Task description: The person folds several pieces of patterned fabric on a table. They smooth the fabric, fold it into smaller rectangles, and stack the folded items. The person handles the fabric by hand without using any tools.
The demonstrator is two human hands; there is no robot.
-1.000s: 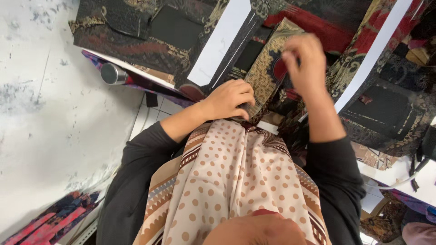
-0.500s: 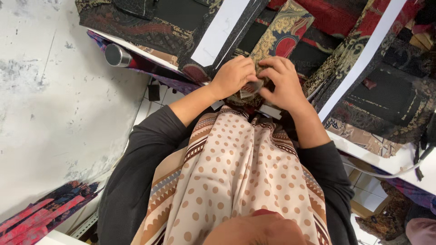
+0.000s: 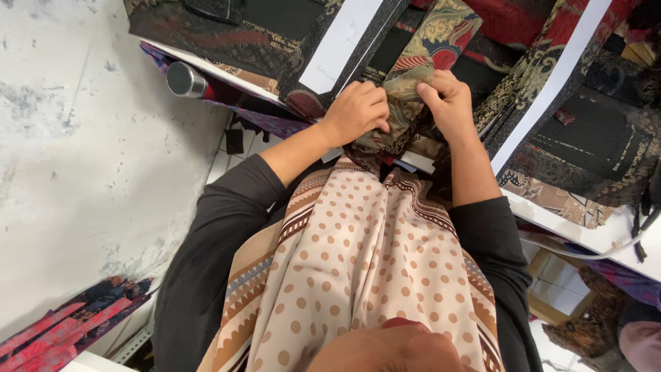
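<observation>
Gripping a gold-and-red patterned fabric strip [image 3: 406, 103] at twelve o'clock above the tabletop [image 3: 585, 231], the left hand [image 3: 358, 114] and right hand [image 3: 451, 103] pinch it closed-fisted; the stacked dark fabric panels [image 3: 275, 27] alongside could likely snag or slide if tugged.

So the patterned fabric piece [image 3: 413, 89] is olive-gold with swirly motifs and a red patch near its top, bunched and creased at its lower end, lying over darker batik cloths on the desk [image 3: 585, 234].
</observation>
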